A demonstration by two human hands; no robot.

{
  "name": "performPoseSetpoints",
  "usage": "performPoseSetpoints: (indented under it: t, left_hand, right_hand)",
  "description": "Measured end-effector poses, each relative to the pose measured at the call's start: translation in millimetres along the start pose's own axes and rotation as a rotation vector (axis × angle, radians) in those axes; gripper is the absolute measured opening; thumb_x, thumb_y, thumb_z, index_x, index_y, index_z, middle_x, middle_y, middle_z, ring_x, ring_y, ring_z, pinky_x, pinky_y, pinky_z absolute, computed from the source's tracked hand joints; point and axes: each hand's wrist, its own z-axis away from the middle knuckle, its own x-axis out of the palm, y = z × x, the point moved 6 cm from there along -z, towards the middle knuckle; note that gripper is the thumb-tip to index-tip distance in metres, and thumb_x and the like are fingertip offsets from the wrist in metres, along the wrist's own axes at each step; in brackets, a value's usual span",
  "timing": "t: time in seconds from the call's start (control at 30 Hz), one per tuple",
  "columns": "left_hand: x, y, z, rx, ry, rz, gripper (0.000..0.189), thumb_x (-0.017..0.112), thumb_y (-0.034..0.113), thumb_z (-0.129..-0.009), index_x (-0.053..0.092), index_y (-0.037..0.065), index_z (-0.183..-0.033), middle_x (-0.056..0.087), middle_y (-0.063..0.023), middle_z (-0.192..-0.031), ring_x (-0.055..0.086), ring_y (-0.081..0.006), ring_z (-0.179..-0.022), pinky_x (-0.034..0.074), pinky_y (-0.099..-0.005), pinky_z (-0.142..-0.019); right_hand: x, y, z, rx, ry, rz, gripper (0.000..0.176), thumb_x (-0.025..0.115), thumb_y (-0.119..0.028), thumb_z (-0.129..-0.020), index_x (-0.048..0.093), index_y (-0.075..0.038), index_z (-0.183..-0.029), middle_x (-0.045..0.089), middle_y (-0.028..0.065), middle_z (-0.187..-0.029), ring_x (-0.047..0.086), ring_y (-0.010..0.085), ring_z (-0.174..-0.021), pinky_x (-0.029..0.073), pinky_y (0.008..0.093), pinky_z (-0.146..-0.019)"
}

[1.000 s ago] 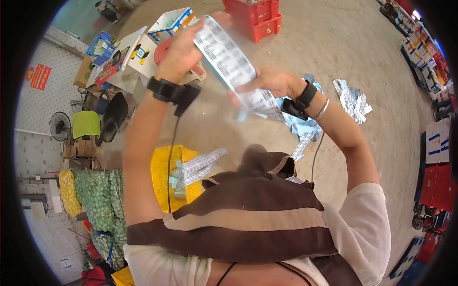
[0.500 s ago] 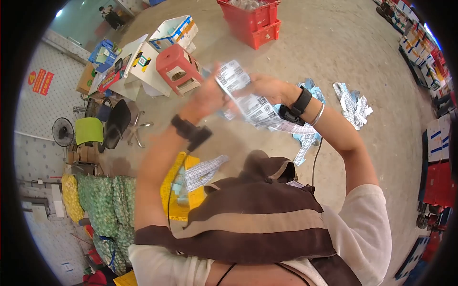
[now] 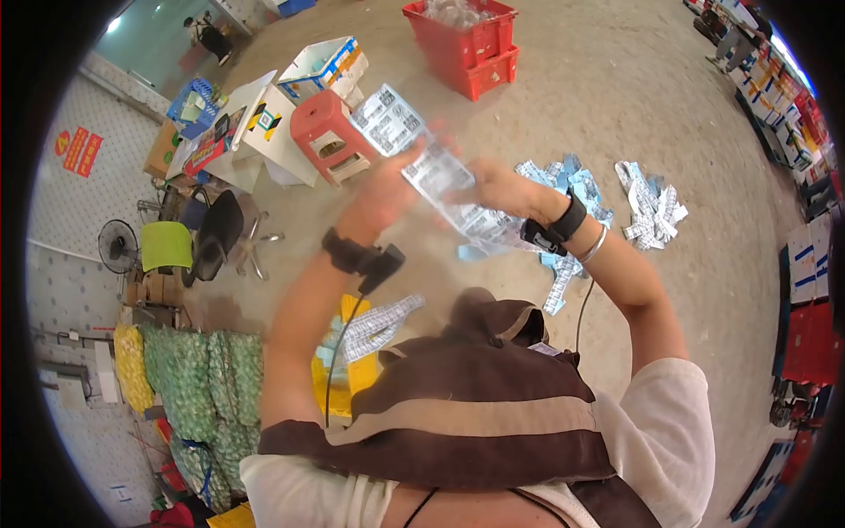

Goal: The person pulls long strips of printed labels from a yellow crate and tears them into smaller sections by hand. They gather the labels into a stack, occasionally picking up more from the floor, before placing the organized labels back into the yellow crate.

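Observation:
A long strip of printed labels [image 3: 387, 121] runs between my two hands, its upper end sticking out up and to the left. My left hand [image 3: 389, 187] is closed on the strip near its middle, somewhat blurred. Further down the strip, my right hand [image 3: 510, 189] is closed on it too, and the lower end trails below my right wrist. A blue piece of backing paper [image 3: 482, 253] shows below the strip. Heaps of label strips [image 3: 653, 204] lie on the floor to the right. More strips [image 3: 380, 324] lie by a yellow container [image 3: 363, 373] at my lower left.
A red stool [image 3: 322, 126] stands just beyond my left hand, beside a white table [image 3: 264, 145] and a white box [image 3: 322, 66]. Stacked red crates [image 3: 480, 53] are ahead. Office chair [image 3: 220, 233], fan and filled net sacks [image 3: 180, 374] are left. Another person [image 3: 209, 37] stands far back left.
The strip's upper end has moved left and more of it shows above my left hand. My right hand has shifted slightly down, and a blue piece now shows below the strip.

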Motion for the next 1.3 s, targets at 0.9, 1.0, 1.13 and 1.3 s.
performPoseSetpoints:
  t: [0.9, 1.0, 1.13, 1.3]
  left_hand:
    - [-32.4, 45.8, 3.7, 0.479, 0.214, 0.248, 0.021, 0.036, 0.014, -0.09, 0.045, 0.006, -0.107, 0.05, -0.0085, -0.109, 0.044, -0.02, -0.108, 0.034, -0.0372, -0.094]
    - [8.2, 21.4, 2.9, 0.341, 0.152, 0.437, 0.028, 0.038, 0.012, -0.089, 0.041, 0.003, -0.116, 0.047, -0.0094, -0.117, 0.04, -0.0211, -0.113, 0.031, -0.038, -0.098]
    - [26.4, -37.2, 26.8, -0.312, -0.128, 0.31, 0.036, 0.048, 0.019, -0.085, 0.041, 0.002, -0.115, 0.047, -0.0108, -0.116, 0.044, -0.0207, -0.109, 0.039, -0.0359, -0.09]
    - [46.4, 43.0, 28.9, 0.503, 0.035, -0.668, 0.056, 0.059, 0.029, -0.077, 0.038, -0.001, -0.119, 0.049, -0.0123, -0.113, 0.051, -0.0169, -0.096, 0.041, -0.0284, -0.082]
  right_hand:
    - [-6.3, -60.7, 53.3, -0.358, 0.562, 0.151, 0.022, 0.058, -0.017, -0.079, 0.056, 0.001, -0.091, 0.058, 0.0059, -0.063, 0.051, 0.0097, -0.053, 0.041, 0.0258, -0.05]
    - [-5.7, -60.5, 34.6, -0.338, 0.674, 0.107, 0.023, 0.057, -0.019, -0.081, 0.056, 0.002, -0.09, 0.052, 0.0004, -0.059, 0.045, 0.0043, -0.053, 0.036, 0.0214, -0.048]
    - [-41.2, -69.3, 28.1, -0.335, 0.63, 0.147, 0.023, 0.055, -0.02, -0.083, 0.055, 0.004, -0.08, 0.043, -0.0052, -0.058, 0.036, 0.0017, -0.055, 0.031, 0.0203, -0.045]
    - [-37.2, -119.7, 37.3, -0.363, 0.198, 0.618, 0.015, 0.056, -0.014, -0.077, 0.058, 0.001, -0.077, 0.054, 0.0154, -0.064, 0.053, 0.021, -0.056, 0.04, 0.0314, -0.052]
